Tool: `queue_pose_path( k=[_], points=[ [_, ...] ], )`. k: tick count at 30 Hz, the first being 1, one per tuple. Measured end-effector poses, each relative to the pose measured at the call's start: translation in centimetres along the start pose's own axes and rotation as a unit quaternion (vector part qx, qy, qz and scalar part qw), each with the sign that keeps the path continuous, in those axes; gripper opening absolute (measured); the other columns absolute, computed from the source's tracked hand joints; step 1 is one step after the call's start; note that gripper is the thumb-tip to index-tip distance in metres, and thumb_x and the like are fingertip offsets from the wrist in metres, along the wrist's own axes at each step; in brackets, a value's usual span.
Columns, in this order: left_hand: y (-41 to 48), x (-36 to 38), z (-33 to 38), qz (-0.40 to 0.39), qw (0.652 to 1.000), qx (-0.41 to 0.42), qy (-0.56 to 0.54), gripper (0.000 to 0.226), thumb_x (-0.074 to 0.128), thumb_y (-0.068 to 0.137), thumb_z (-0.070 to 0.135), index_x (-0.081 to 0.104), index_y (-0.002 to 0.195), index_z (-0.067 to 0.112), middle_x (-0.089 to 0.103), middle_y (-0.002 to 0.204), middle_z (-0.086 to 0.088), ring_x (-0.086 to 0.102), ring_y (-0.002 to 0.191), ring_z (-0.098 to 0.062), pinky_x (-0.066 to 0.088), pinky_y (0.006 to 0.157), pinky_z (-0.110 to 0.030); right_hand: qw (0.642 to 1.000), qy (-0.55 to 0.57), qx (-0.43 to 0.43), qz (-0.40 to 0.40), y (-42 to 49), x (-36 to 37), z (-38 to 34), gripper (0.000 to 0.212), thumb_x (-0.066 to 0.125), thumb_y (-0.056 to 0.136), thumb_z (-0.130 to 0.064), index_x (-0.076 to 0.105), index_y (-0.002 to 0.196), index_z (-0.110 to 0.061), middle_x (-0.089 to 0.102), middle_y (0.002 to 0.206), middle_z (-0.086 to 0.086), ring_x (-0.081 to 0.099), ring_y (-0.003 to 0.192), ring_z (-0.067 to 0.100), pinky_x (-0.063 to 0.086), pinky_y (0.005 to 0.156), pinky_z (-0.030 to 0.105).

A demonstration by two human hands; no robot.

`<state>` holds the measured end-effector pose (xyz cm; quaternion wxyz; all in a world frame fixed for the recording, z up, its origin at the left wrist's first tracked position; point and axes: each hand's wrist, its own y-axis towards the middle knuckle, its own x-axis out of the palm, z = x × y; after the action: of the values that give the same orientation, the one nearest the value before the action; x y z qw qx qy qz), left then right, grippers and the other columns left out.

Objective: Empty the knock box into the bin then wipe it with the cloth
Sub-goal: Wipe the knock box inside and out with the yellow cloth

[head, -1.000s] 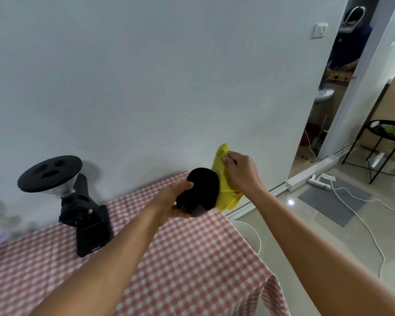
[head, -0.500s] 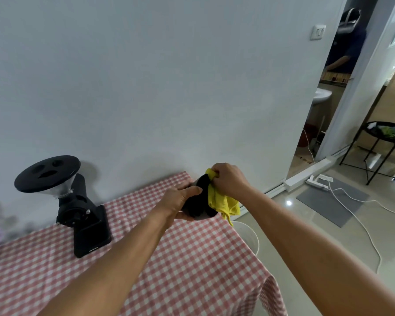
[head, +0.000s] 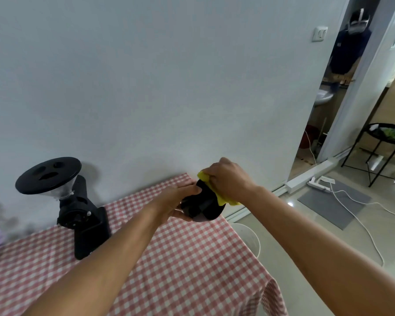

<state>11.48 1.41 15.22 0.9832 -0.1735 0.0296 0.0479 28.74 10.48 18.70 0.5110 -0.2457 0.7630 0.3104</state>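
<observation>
Right fingers: curled tight over the yellow cloth (head: 221, 198), the right hand (head: 228, 180) pressing it down onto the upper, far side of the knock box (head: 202, 206); the fingertips themselves are hidden under the knuckles.
Left fingers: laid flat and close together along the near side of the box, thumb tucked beneath, the left hand (head: 179, 200) bracing it.
Knock box: black, tilted on its side, held between the two hands in the air just above the far corner of the checked tablecloth (head: 180, 270).
What changed: a second ago the cloth hung open behind the box, pinched at its top corner; half a second ago it had been bunched against the rim; now the right hand has rolled over the top, and only a yellow edge shows under the palm.
What that means: wiping appears well under way, so the emptying is presumably finished, though the inside of the box cannot be seen.
Below the fingers: a white bin (head: 249, 238) stands on the floor beside the table's corner, directly under the right forearm.
To the left of the hands: a black grinder (head: 78, 213) stands on the cloth, well apart.
</observation>
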Motion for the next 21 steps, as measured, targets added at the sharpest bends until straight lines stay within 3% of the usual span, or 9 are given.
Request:
queue_pose_path(
  k=[3,8,11,13,16,19,21],
  points=[
    [-0.1,0.1,0.5,-0.008,1.000,0.009,0.006,0.034,0.071,0.088,0.036,0.070,0.121,0.028,0.071,0.119,-0.009,0.071,0.102,-0.035,0.062,0.072,-0.045,0.997,-0.046,-0.060,0.021,0.1,0.2,-0.3,0.032,0.042,0.100,-0.020,0.065,0.120,-0.029,0.068,0.107,-0.006,0.046,0.101,0.019,0.045,0.079,0.035],
    [0.2,0.6,0.3,0.064,0.994,0.045,-0.074,0.042,0.073,0.086,0.027,0.067,0.127,0.026,0.070,0.119,-0.009,0.069,0.100,-0.033,0.062,0.066,-0.045,0.988,0.049,0.114,0.091,0.4,1.9,1.8,0.025,0.045,0.098,-0.020,0.069,0.107,-0.017,0.067,0.106,0.006,0.057,0.103,0.031,0.043,0.079,0.035],
    [0.5,1.5,-0.3,0.097,0.984,0.063,-0.133,0.049,0.074,0.084,0.025,0.064,0.132,0.023,0.069,0.121,-0.009,0.069,0.102,-0.032,0.062,0.064,-0.044,0.942,0.186,0.208,0.188,-0.1,3.2,0.6,0.023,0.048,0.096,-0.018,0.069,0.096,-0.010,0.067,0.098,0.010,0.061,0.090,0.032,0.042,0.071,0.033],
    [0.5,2.3,-0.7,0.109,0.977,0.066,-0.172,0.047,0.075,0.083,0.026,0.066,0.128,0.022,0.069,0.121,-0.012,0.068,0.104,-0.034,0.063,0.071,-0.050,0.900,0.274,0.262,0.214,-0.1,3.5,0.0,0.025,0.047,0.096,-0.017,0.067,0.081,-0.016,0.064,0.079,0.006,0.058,0.077,0.029,0.036,0.064,0.031],
    [0.5,2.6,-1.2,0.118,0.963,0.077,-0.231,0.053,0.078,0.072,0.032,0.069,0.123,0.018,0.071,0.118,-0.017,0.072,0.100,-0.036,0.061,0.079,-0.059,0.882,0.308,0.310,0.178,-0.2,4.0,-0.2,0.038,0.050,0.095,-0.015,0.049,0.057,-0.020,0.051,0.060,-0.001,0.051,0.069,0.027,0.034,0.058,0.031],
    [0.7,2.4,-1.3,0.120,0.961,0.106,-0.228,0.050,0.079,0.077,0.024,0.065,0.124,0.013,0.074,0.110,-0.014,0.076,0.085,-0.029,0.062,0.065,-0.045,0.874,0.308,0.366,0.085,-0.7,5.1,-0.1,0.032,0.050,0.095,-0.020,0.062,0.069,-0.006,0.065,0.070,0.012,0.063,0.064,0.033,0.051,0.055,0.033],
    [0.6,2.4,-1.4,0.124,0.960,0.129,-0.213,0.028,0.072,0.086,0.011,0.066,0.112,0.016,0.077,0.090,0.001,0.075,0.071,-0.015,0.061,0.057,-0.039,0.847,0.351,0.400,0.004,-0.9,5.1,-0.2,0.032,0.050,0.093,-0.017,0.061,0.069,0.001,0.065,0.065,0.016,0.060,0.046,0.029,0.049,0.043,0.027]
  ],
)
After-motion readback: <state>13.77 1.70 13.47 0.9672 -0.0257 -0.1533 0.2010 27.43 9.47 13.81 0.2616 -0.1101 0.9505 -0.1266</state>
